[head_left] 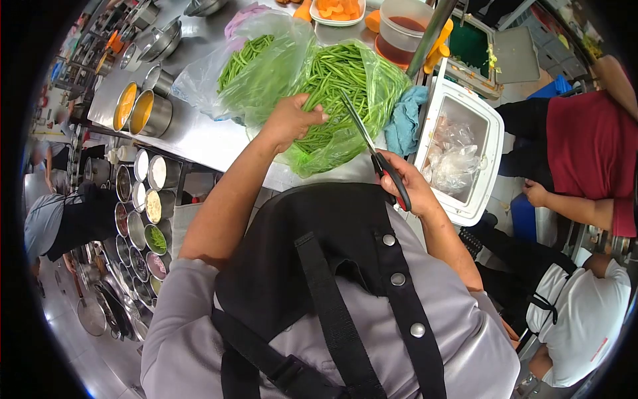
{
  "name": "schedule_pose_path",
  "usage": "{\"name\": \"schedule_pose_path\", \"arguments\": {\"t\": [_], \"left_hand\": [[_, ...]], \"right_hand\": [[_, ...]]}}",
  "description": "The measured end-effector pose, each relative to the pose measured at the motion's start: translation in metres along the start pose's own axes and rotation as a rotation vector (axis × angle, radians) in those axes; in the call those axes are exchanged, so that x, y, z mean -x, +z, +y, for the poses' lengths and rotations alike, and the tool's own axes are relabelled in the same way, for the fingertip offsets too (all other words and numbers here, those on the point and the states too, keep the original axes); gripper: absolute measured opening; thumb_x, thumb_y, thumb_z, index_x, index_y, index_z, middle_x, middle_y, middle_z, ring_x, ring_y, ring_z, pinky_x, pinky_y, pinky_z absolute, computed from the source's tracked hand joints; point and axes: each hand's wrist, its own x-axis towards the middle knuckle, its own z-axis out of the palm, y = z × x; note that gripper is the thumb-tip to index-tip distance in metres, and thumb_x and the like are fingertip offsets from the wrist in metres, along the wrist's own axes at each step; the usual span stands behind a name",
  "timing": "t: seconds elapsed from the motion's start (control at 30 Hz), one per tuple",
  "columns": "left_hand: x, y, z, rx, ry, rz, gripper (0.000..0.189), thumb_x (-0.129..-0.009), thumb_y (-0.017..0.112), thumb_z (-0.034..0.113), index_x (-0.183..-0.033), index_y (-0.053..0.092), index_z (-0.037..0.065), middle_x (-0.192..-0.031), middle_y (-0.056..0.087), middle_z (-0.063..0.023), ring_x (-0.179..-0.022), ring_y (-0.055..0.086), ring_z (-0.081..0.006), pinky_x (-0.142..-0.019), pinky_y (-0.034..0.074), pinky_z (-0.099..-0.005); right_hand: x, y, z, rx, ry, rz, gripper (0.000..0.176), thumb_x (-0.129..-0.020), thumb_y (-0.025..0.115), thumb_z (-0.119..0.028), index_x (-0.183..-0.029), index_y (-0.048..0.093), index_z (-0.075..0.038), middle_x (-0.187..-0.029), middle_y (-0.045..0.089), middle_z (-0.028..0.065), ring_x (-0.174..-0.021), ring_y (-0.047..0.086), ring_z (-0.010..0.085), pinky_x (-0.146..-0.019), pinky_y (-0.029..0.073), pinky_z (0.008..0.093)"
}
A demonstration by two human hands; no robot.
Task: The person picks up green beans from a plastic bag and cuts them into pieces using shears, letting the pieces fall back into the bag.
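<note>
Black apron (262, 266) filling foreground. Right hand (414, 183) gripping scissors (390, 173), blades pointing over green beans (339, 66) lying in open plastic bag (391, 76) on steel table (219, 143). Left hand (286, 125) curling at beans; whether pinching any, cannot tell. Risks, judging: fingers sitting near blades, slip possibly nicking skin; tips possibly snagging loose plastic; bag overhanging table edge, tugging possibly spilling beans.

Beyond the green beans (335, 73), the picture's top edge cuts off the bowl of orange pieces (337, 18). Right of the beans, cloudy plastic bags (454, 165) blur possibly pale contents. My right hand (407, 178) partly hides the scissors (361, 125).
</note>
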Motion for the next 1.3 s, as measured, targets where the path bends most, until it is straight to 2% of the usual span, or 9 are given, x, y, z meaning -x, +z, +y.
{"name": "schedule_pose_path", "arguments": {"t": [0.1, 0.33, 0.4, 0.53, 0.8, 0.97, 1.13, 1.23, 1.3], "left_hand": [[0.002, 0.004, 0.001, -0.025, 0.017, -0.009, 0.022, -0.085, 0.073, 0.004, -0.102, 0.06, 0.008, -0.088, 0.06, 0.0054, -0.048, 0.037, -0.0027, -0.044, 0.028, -0.0221], [-0.002, 0.006, -0.001, 0.032, 0.007, 0.034, 0.014, -0.085, 0.07, 0.003, -0.092, 0.058, 0.006, -0.081, 0.058, 0.0005, -0.062, 0.053, -0.0072, -0.048, 0.035, -0.0199], [-0.007, 0.005, -0.004, 0.633, 0.107, 0.032, 0.015, -0.085, 0.063, -0.004, -0.092, 0.055, 0.006, -0.089, 0.059, -0.0053, -0.073, 0.061, -0.0144, -0.051, 0.04, -0.0202], [-0.012, 0.013, -0.004, 0.956, 0.049, 0.17, 0.018, -0.084, 0.059, -0.009, -0.092, 0.053, 0.006, -0.095, 0.059, -0.0085, -0.085, 0.065, -0.0199, -0.054, 0.043, -0.0201], [-0.007, 0.026, -0.006, 0.829, 0.133, 0.157, 0.017, -0.082, 0.059, -0.01, -0.086, 0.054, 0.006, -0.092, 0.059, -0.008, -0.089, 0.067, -0.021, -0.059, 0.042, -0.0215], [-0.004, 0.028, -0.005, 0.747, 0.176, 0.167, 0.014, -0.082, 0.059, -0.007, -0.084, 0.054, 0.006, -0.088, 0.059, -0.0083, -0.085, 0.067, -0.0212, -0.061, 0.044, -0.0266], [-0.014, 0.02, -0.011, 0.703, 0.197, 0.299, 0.009, -0.085, 0.059, 0.0, -0.084, 0.053, 0.007, -0.086, 0.059, -0.0079, -0.078, 0.065, -0.023, -0.066, 0.047, -0.0329], [-0.016, 0.021, -0.015, 0.502, 0.081, 0.277, 0.006, -0.087, 0.061, 0.008, -0.089, 0.057, 0.004, -0.086, 0.061, -0.0094, -0.079, 0.064, -0.0226, -0.067, 0.049, -0.0366], [-0.019, 0.03, -0.017, -0.32, 0.042, 0.139, 0.018, -0.087, 0.064, 0.015, -0.099, 0.063, 0.0, -0.084, 0.065, -0.014, -0.076, 0.064, -0.0238, -0.068, 0.05, -0.0402]], "right_hand": [[-0.002, 0.002, -0.007, 0.007, 0.056, 0.014, 0.078, -0.084, 0.073, -0.053, -0.138, 0.049, -0.001, -0.092, 0.054, -0.0032, -0.081, 0.049, 0.0064, -0.072, 0.039, 0.0201], [-0.003, 0.0, 0.01, 0.066, 0.086, 0.097, 0.061, -0.091, 0.07, -0.042, -0.133, 0.053, -0.001, -0.086, 0.054, -0.0051, -0.075, 0.048, 0.0043, -0.067, 0.038, 0.0186], [0.003, -0.002, 0.006, -0.022, 0.128, 0.061, 0.068, -0.088, 0.072, -0.047, -0.134, 0.052, -0.001, -0.088, 0.055, -0.004, -0.078, 0.05, 0.0056, -0.07, 0.04, 0.0197], [0.005, -0.002, 0.005, -0.022, 0.094, 0.016, 0.087, -0.08, 0.074, -0.061, -0.138, 0.05, -0.001, -0.095, 0.056, -0.0009, -0.087, 0.052, 0.0096, -0.079, 0.041, 0.0217], [-0.003, 0.006, -0.008, -0.001, 0.08, 0.01, 0.09, -0.078, 0.072, -0.065, -0.138, 0.05, -0.002, -0.092, 0.056, -0.0016, -0.082, 0.05, 0.0078, -0.071, 0.038, 0.0204], [-0.012, 0.006, 0.003, 0.079, 0.127, 0.037, 0.063, -0.091, 0.07, -0.04, -0.138, 0.05, -0.003, -0.088, 0.057, -0.0027, -0.078, 0.05, 0.0043, -0.068, 0.039, 0.0192], [-0.004, 0.003, 0.003, -0.049, 0.083, 0.155, 0.054, -0.093, 0.068, -0.035, -0.134, 0.052, -0.003, -0.081, 0.057, -0.0014, -0.068, 0.054, 0.0054, -0.059, 0.045, 0.021], [0.009, -0.006, 0.006, -0.111, 0.152, 0.155, 0.057, -0.092, 0.068, -0.041, -0.131, 0.053, -0.003, -0.077, 0.058, 0.0, -0.06, 0.054, 0.0081, -0.053, 0.045, 0.0222], [0.013, -0.01, 0.013, -0.168, 0.144, 0.15, 0.064, -0.091, 0.069, -0.041, -0.137, 0.048, -0.001, -0.075, 0.057, 0.0019, -0.059, 0.055, 0.0089, -0.053, 0.043, 0.0223]]}}
